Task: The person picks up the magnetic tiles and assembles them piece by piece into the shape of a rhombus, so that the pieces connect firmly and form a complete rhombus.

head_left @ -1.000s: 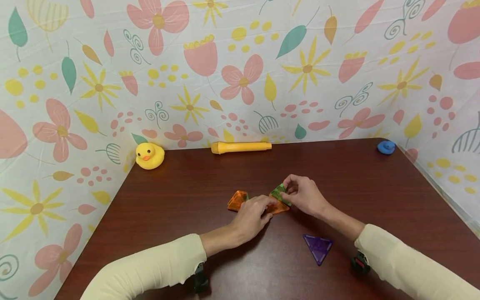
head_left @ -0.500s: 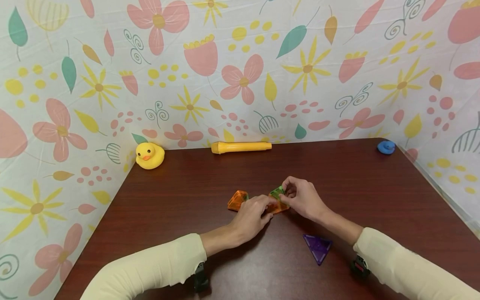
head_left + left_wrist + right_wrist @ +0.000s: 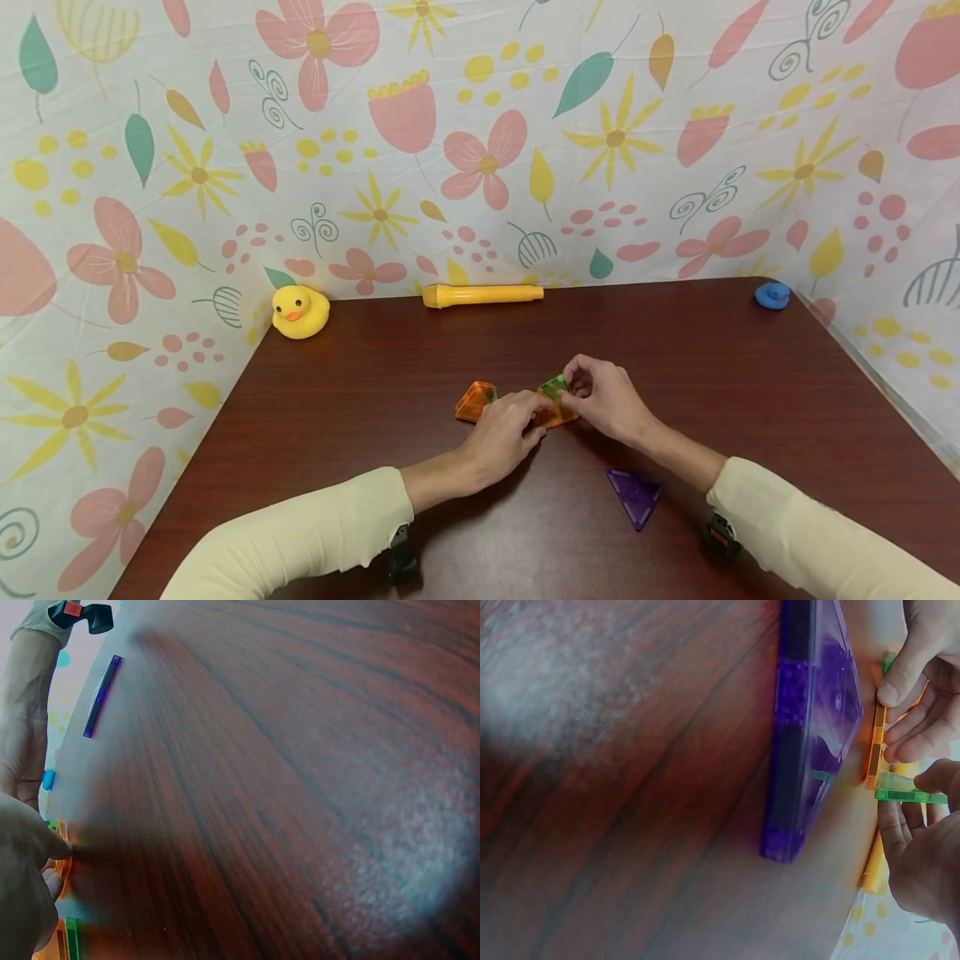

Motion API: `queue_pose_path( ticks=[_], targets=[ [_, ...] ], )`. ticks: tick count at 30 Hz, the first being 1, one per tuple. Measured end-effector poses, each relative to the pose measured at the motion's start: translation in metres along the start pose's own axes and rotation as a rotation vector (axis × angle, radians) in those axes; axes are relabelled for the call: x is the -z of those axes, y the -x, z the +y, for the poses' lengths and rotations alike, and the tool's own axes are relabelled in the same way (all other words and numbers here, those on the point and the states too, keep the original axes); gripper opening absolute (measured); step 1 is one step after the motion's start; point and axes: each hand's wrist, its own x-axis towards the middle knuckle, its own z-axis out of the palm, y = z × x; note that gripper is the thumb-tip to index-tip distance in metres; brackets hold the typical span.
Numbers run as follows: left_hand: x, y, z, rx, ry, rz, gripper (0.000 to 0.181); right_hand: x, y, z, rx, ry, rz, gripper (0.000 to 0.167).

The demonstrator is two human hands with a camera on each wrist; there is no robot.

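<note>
In the head view, my right hand [image 3: 611,402] pinches a translucent green magnetic tile [image 3: 553,385] between thumb and fingers. From the right wrist view, that green tile [image 3: 904,793] rises from the table at the edge of an orange magnetic tile [image 3: 876,750]. My left hand [image 3: 501,437] holds this orange tile [image 3: 558,415] near its edges, thumb at the front side. Left of that hand is a second orange piece [image 3: 475,402] with a bit of green beside it, partly covered. A purple triangular tile [image 3: 636,498] lies flat below the right hand.
On the brown table [image 3: 360,350], a yellow rubber duck [image 3: 300,312] sits back left. A yellow toy microphone [image 3: 483,295] lies along the rear edge, and a small blue duck [image 3: 772,294] is back right. Floral cloth [image 3: 480,158] surrounds the back and sides.
The right hand has shifted slightly left and down, bringing the green tile closer against the orange one. The left hand and purple tile have stayed in place.
</note>
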Motion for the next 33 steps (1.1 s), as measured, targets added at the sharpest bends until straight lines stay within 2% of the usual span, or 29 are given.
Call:
queue_pose_path(
  ticks=[33],
  targets=[
    [-0.0009, 0.0007, -0.0015, -0.024, -0.017, -0.005, 0.031, -0.0030, 0.0064, -0.0005, 0.003, -0.021, -0.005, 0.021]
  ],
)
